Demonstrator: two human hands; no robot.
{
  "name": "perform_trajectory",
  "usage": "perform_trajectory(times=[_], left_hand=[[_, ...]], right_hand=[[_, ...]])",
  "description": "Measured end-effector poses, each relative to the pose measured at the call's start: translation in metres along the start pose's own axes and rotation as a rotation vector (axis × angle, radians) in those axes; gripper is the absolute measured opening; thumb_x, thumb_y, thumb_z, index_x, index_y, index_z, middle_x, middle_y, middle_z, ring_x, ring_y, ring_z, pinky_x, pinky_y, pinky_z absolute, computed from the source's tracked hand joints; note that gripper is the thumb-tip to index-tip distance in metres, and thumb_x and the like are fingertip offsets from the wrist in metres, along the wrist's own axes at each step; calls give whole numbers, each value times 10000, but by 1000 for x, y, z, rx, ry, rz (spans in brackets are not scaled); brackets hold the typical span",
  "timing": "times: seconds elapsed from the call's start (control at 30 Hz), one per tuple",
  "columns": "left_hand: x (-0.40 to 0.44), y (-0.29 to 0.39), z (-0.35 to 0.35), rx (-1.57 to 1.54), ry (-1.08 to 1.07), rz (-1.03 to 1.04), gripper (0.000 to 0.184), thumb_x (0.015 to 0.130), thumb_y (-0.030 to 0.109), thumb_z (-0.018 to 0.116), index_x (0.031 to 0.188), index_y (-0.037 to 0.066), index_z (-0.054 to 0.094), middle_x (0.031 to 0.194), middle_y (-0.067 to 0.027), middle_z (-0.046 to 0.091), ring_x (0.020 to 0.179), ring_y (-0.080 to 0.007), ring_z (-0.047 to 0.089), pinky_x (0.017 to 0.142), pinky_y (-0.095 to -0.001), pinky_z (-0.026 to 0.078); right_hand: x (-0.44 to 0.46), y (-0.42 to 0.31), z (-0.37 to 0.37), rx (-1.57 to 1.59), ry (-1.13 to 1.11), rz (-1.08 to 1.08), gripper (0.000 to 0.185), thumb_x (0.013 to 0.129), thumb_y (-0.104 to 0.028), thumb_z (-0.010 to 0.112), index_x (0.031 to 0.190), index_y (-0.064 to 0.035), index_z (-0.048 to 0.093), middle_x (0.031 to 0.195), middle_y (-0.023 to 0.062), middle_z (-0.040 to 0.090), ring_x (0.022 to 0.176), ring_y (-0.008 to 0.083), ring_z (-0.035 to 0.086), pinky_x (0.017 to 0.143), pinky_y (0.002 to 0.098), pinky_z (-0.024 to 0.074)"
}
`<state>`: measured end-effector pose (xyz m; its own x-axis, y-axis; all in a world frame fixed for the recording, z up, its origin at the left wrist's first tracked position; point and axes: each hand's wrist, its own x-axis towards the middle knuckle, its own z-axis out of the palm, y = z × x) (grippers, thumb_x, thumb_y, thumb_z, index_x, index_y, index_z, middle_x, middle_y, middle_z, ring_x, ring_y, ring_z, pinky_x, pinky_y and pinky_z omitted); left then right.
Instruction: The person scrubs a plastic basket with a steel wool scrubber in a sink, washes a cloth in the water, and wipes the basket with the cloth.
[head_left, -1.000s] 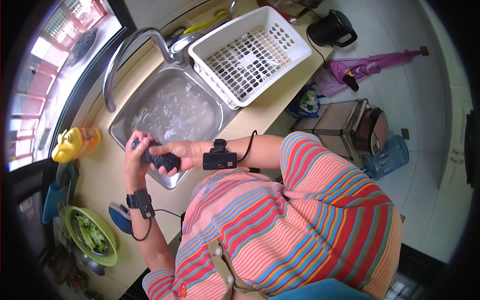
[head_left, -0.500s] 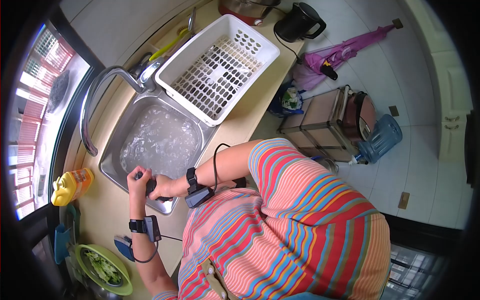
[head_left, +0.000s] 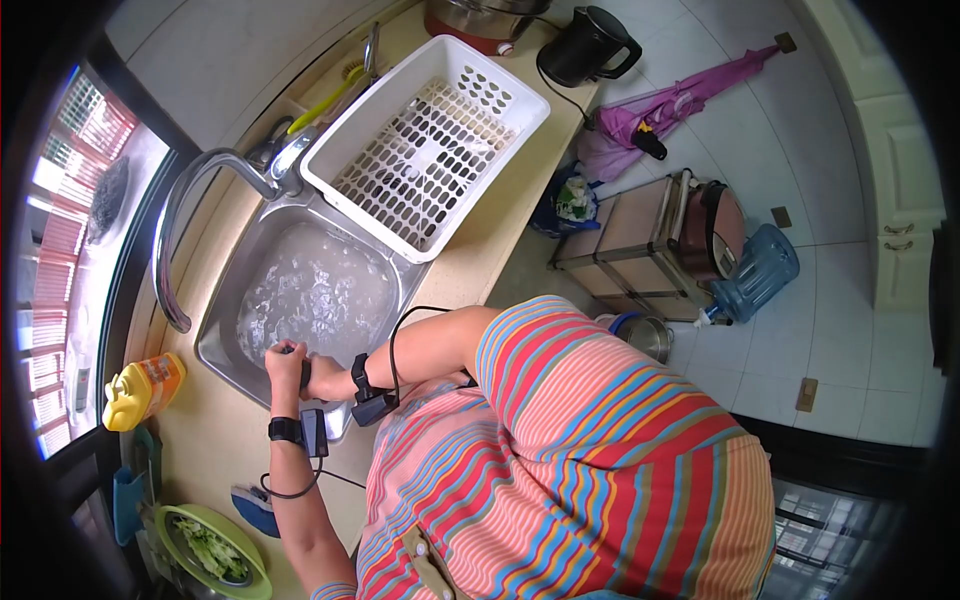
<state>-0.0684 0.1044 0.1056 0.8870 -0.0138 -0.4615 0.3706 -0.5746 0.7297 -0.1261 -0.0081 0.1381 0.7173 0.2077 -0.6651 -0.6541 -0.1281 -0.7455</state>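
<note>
Over the near corner of the metal sink (head_left: 222,362), my left hand (head_left: 287,366) and my right hand (head_left: 328,380) are side by side, nearly touching. Both are closed around a small dark item (head_left: 305,372); only a bit of it shows between the fingers, so its kind cannot be made out. Cloudy, bubbly water (head_left: 320,285) fills the basin just beyond the hands. A curved chrome faucet (head_left: 172,235) arches along the sink's left side.
A white perforated basket (head_left: 425,165) stands on the counter beside the basin. At left is a yellow bottle (head_left: 145,390). Nearer are a blue brush (head_left: 256,508) and a green bowl of chopped greens (head_left: 212,550). A black kettle (head_left: 588,48) sits at the counter's far end.
Both hands have shifted slightly, and my left hand has turned around the dark item, which shows less now. The water's bubbles have changed pattern. The whole view has moved a little.
</note>
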Motion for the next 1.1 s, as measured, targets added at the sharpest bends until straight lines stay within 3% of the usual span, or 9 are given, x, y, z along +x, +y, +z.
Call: perform_trajectory(times=[0.23,0.33,0.5,0.73,0.83,0.93,1.0,1.03,1.1], left_hand=[[16,-24,12,145,43,-19,159,680,160,659,695,4,635,574,-120,619,546,-198,631,564,-321,495],[17,-27,17,209,56,-57,170,670,180,659,708,15,658,605,-139,633,574,-229,641,594,-339,504],[22,-41,27,226,52,-80,160,662,167,660,708,14,662,618,-146,638,598,-240,649,600,-341,506],[14,-34,28,257,27,-145,132,670,147,661,707,21,668,634,-138,649,602,-221,653,596,-333,502],[13,-45,27,147,92,-125,108,687,111,652,644,13,634,581,-95,621,537,-198,609,565,-332,492],[7,-48,22,-284,41,-185,167,727,149,694,802,27,608,686,-52,604,599,-162,574,565,-306,473],[-7,-34,18,-611,113,-275,414,752,207,735,1036,24,497,835,-58,578,690,-149,554,611,-303,465],[-11,-22,7,-549,16,-368,639,766,336,739,1198,32,380,993,-81,565,794,-165,566,678,-295,472],[-28,12,-15,-542,-94,-446,646,773,368,726,1202,29,383,1006,-81,564,787,-173,570,678,-290,478]], right_hand=[[13,11,4,-75,22,16,366,606,-215,746,813,37,579,693,153,647,611,248,657,540,338,514],[20,21,8,-142,126,-80,275,606,-204,739,792,-28,640,656,130,643,584,240,648,541,341,504],[14,24,2,-231,132,-100,419,588,-318,769,870,-33,646,849,203,661,826,343,647,718,402,501],[21,30,2,-270,52,-112,496,591,-354,758,889,18,622,876,224,649,846,355,641,713,401,500],[20,26,1,-295,55,-121,389,614,-321,738,880,-48,660,818,191,661,806,336,649,713,402,505],[22,21,-6,-431,57,-226,323,605,-272,740,829,-49,669,785,185,662,786,345,650,694,407,508],[20,13,-18,-533,11,-194,399,564,-224,766,862,-3,620,868,199,652,859,354,638,737,422,505],[20,10,-18,-616,38,-122,419,556,-145,751,912,2,585,874,199,647,860,352,638,746,419,511],[13,3,-18,-734,118,-193,479,614,-74,704,1026,39,488,992,225,583,938,372,601,784,431,501]])
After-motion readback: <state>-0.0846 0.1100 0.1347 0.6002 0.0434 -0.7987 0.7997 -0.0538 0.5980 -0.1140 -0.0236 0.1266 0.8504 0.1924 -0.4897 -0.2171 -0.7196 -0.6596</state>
